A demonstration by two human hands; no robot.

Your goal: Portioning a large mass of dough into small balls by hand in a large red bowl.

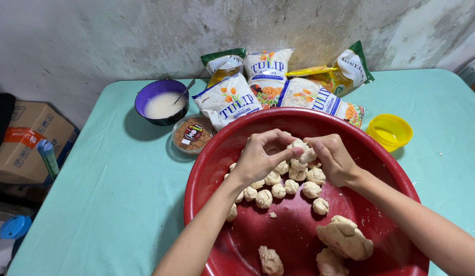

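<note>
Closest to the person, big lumps of dough [345, 239] lie in the red bowl [217, 153], waiting to be broken up. A little further in, small dough balls [278, 190] sit close together so they stay apart from the lumps. Above them, the left hand [260, 156] and right hand [333, 158] pinch shut on one small dough piece [303, 151], fingers curled to shape it. Past the bowl, on the tabletop [110, 179], a yellow cup [389, 132], a brown tub [192, 134], a purple bowl [162, 101] and flour bags [268, 76] stand within reach.

Pale dough piece [304, 150] pinched above dough balls [278, 190] in red basin [217, 153].
</note>
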